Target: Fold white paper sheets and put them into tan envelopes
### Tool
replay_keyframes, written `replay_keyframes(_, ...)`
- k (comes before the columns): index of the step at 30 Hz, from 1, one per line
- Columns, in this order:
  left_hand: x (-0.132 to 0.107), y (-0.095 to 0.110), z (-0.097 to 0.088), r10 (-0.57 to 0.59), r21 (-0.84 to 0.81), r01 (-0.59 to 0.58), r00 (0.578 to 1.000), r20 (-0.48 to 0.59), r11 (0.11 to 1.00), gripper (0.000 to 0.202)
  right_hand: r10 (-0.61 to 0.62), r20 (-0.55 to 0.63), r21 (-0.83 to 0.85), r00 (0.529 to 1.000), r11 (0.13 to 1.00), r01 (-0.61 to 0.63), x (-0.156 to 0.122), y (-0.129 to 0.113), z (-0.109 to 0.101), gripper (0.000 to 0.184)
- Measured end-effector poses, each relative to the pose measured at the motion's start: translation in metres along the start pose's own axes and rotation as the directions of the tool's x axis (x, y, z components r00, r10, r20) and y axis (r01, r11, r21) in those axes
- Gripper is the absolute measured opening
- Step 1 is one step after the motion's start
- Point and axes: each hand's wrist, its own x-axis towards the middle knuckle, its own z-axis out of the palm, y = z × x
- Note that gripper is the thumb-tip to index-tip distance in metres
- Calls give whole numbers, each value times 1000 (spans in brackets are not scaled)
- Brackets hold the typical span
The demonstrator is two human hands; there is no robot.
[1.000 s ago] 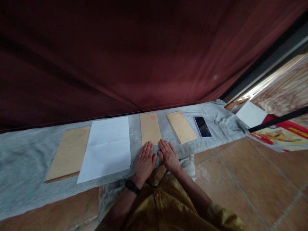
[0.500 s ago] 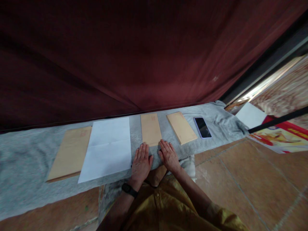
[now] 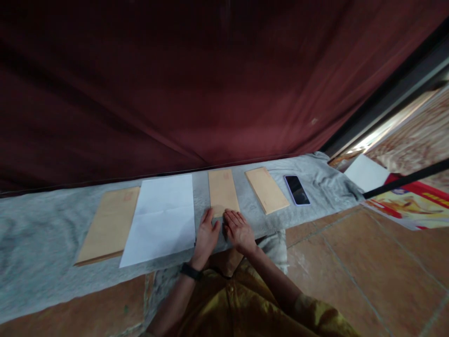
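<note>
My left hand (image 3: 206,235) lies flat on the grey cloth (image 3: 42,234), fingers stretched out, just right of a white sheet of paper (image 3: 161,217). My right hand (image 3: 238,229) rests flat beside it, fingers spread, its tips at the near end of a narrow brown envelope (image 3: 222,191). Neither hand holds anything. A second brown envelope (image 3: 266,189) lies further right, and a large brown envelope (image 3: 108,223) lies left of the white sheet. A black band sits on my left wrist.
A dark phone (image 3: 297,190) lies on the cloth at the right. A dark red curtain (image 3: 175,84) hangs behind. Tiled floor (image 3: 368,262) is at the right, with a white sheet (image 3: 366,172) and a red and yellow printed sheet (image 3: 410,206) under a black bar.
Both hands have drawn back slightly toward me and shifted a little left; the left hand's fingers are now closer together. The view has tilted a little. The papers have not moved.
</note>
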Motion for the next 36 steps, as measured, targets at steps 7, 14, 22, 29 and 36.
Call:
replay_keyframes(7,27,13,-3,-325,-318,323,944,49,891,59,22,-23,-6,1000,1000,-22,0,-2,1,47)
replay_keyframes(14,36,24,-6,-311,-385,284,951,-6,878,13,167,-65,-46,984,984,-171,15,-13,6,47)
replay_keyframes(22,29,69,-27,-90,-500,64,995,-29,864,26,624,-42,736,781,547,-398,50,-14,-10,21)
replay_keyframes(29,18,39,-20,-329,-609,278,944,30,743,43,686,199,968,700,-27,-249,49,-18,1,35)
replay_keyframes(36,19,20,-8,-379,-625,388,912,155,677,50,643,357,933,677,-282,-224,38,-29,15,25)
